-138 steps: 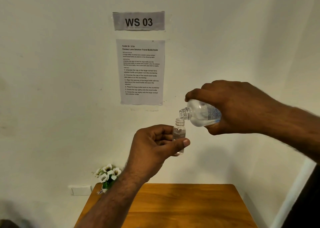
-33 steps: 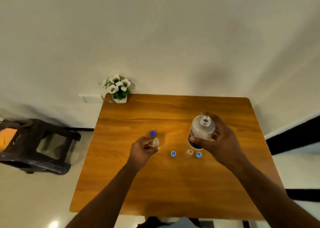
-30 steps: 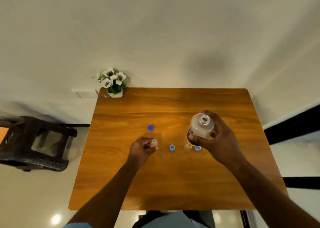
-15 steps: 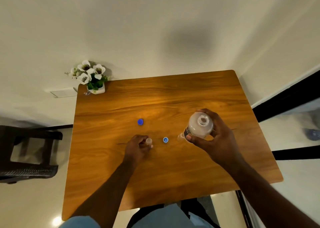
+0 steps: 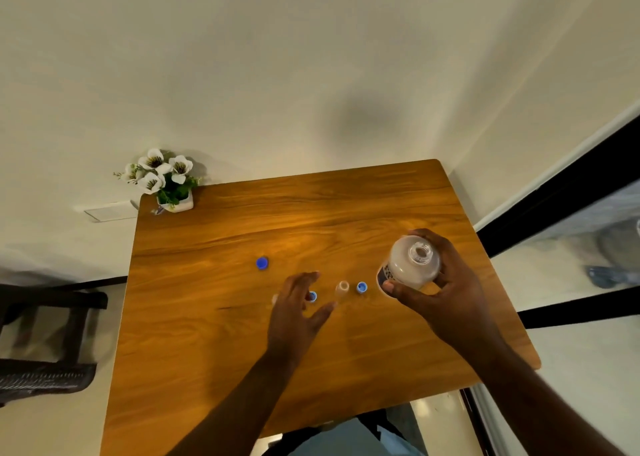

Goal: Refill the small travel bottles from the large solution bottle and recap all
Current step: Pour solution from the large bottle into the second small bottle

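Both forearms bare, no sleeves showing; light blue garment (image 5: 349,438) visible below the table edge.

A wooden table (image 5: 346,369) is standing against a cream wall (image 5: 311,57). A white pot (image 5: 177,205) of white flowers (image 5: 157,170) is sitting on its far left corner. A wall plate (image 5: 109,210) is showing just beside it. A dark stool (image 5: 45,344) is standing left of the table.
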Demonstrator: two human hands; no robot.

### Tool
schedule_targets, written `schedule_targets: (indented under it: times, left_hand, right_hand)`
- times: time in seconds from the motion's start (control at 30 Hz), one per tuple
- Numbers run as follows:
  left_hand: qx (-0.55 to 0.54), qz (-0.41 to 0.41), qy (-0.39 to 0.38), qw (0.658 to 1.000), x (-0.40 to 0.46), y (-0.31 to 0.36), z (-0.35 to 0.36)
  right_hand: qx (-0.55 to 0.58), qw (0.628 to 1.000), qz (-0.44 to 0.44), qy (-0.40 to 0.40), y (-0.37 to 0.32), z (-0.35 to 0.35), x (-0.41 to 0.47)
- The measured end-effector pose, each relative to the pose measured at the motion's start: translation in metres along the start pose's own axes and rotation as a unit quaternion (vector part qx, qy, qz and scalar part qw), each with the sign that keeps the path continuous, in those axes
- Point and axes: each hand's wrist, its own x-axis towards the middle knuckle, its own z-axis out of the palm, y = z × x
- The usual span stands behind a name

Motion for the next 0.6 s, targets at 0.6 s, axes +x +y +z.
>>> schedule_targets:
  times: [0.6]
  left_hand:
    - [-0.023,-0.135,0.025,0.99,0.047,0.009,0.073]
  right_hand:
    - [-0.033,0.999,0.004,-0.028,0.033,-0.057,0.009]
